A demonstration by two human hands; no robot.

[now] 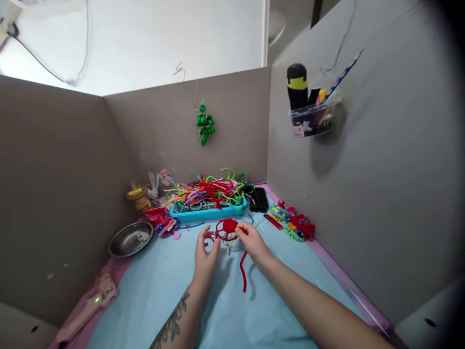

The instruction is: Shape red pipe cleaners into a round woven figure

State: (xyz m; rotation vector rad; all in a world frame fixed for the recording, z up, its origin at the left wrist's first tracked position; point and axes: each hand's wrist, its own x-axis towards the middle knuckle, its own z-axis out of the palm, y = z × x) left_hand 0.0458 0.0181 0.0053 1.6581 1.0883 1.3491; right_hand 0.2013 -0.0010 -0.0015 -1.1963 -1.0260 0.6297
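Observation:
Between my hands is a red pipe-cleaner piece (229,225), bent into a round, cage-like shape with open loops. My right hand (250,237) pinches its right side between thumb and fingers. A loose red pipe cleaner (242,271) hangs down below that hand. At the left side of the piece, my left hand (206,249) has its thumb and fingers spread apart around the loops; whether the fingertips touch them I cannot tell. A small pale yellow-green strip (229,246) shows just below the piece.
Behind stands a blue tray (207,213) heaped with colourful pipe cleaners. Left are a metal bowl (131,239) with small white bits, a pink glue gun (89,310) and fuzzy ornaments (165,224). Right lie a black phone (257,199), a red tool (273,221) and more ornaments (292,222).

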